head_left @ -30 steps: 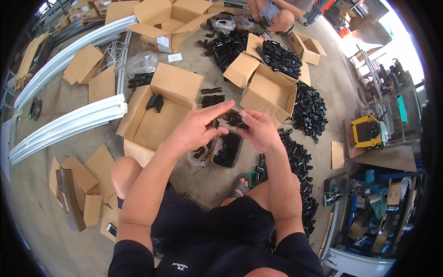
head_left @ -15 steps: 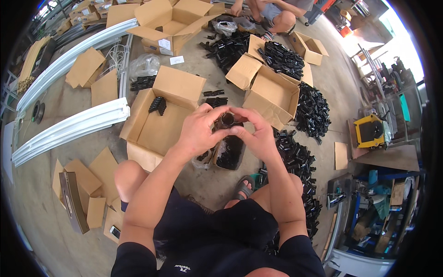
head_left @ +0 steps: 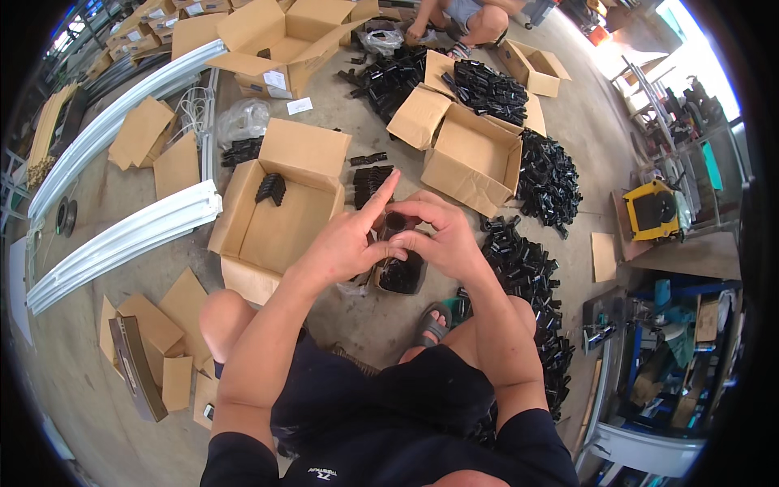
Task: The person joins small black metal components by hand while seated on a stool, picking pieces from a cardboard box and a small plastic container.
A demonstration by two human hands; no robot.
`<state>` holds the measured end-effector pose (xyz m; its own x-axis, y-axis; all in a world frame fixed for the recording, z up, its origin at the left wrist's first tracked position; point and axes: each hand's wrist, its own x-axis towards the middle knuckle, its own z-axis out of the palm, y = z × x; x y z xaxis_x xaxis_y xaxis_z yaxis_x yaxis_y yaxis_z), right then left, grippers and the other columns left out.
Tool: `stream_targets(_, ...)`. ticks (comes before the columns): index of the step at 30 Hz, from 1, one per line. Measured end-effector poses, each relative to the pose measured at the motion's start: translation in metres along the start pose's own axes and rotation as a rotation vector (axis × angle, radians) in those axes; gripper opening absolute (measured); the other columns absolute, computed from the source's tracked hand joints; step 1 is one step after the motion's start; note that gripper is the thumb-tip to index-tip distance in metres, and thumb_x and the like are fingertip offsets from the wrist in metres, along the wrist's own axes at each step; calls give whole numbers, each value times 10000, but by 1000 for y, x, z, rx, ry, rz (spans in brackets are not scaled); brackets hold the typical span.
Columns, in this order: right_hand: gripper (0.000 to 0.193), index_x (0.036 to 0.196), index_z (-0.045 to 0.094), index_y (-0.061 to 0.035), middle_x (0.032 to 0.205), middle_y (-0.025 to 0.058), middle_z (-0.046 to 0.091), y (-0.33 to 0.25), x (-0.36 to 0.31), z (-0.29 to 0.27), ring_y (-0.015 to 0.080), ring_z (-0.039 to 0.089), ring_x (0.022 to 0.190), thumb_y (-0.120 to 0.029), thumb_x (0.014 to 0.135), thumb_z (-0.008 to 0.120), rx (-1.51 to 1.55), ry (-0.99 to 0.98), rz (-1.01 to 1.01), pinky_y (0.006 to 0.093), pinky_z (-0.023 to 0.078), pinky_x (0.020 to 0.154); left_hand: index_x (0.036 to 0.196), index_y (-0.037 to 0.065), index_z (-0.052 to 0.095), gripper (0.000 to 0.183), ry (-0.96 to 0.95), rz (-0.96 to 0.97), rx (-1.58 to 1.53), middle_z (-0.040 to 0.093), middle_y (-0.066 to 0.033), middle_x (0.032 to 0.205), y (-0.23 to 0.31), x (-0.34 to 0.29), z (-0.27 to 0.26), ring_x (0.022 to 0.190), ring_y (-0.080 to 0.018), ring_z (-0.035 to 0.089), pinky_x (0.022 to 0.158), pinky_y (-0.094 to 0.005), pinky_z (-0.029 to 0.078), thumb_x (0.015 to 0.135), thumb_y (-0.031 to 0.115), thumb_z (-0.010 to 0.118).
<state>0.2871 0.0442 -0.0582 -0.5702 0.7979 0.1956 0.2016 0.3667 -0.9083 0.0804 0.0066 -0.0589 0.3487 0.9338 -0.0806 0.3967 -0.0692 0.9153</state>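
One black tube [head_left: 395, 221] sits above a small box [head_left: 421, 281], mouth turned up: the right hand [head_left: 446, 231] pinches it between thumb and fingers, likely for steadiness; the left hand [head_left: 341, 243] is close by, index finger stretched away; whether it grips, I cannot tell. A black heap [head_left: 519, 268] lies rightward, seemingly within reach. Farther, an open carton [head_left: 300, 215] holds a stacked row [head_left: 271, 189], perhaps saving room.
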Motion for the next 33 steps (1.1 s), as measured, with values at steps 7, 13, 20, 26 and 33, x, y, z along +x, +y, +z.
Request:
stream_targets(7,380,1164,705,-32,975,62,640,4,6,-3,151,626,843,-126,816,825,-3,177,-94,284,519,777,1334,46,575,529,253,194,-281,740,-117,1077,-21,6,14,964,-193,700,857,-342,547,863,150,793)
stream_targets(13,379,1158,709,-32,942,48,639,6,6,2,146,630,825,-127,811,828,21,204,-71,280,522,768,1165,-6,673,352,277,159,-253,749,-111,1049,-17,2,11,931,-163,704,839,-313,556,859,123,791)
stream_targets(20,318,1088,704,2,935,64,648,2,1,4,140,633,814,-121,817,816,-67,248,-26,283,525,753,1230,-15,647,395,153,-16,-450,732,-67,1078,-25,7,21,953,-104,665,837,-285,542,886,127,780)
stream_targets(26,327,1123,706,-7,943,56,643,-3,5,2,129,615,818,-139,841,806,17,241,-18,280,509,771,1356,11,602,453,156,74,-612,697,-29,1152,-27,7,26,984,-79,631,872,-261,521,935,114,735)
stream_targets(33,320,1121,711,-26,915,49,627,-3,2,3,126,598,776,-141,836,802,-32,243,-35,282,499,736,1330,2,609,393,122,43,-615,698,-37,1155,-18,3,24,1013,-82,635,896,-257,513,959,93,698)
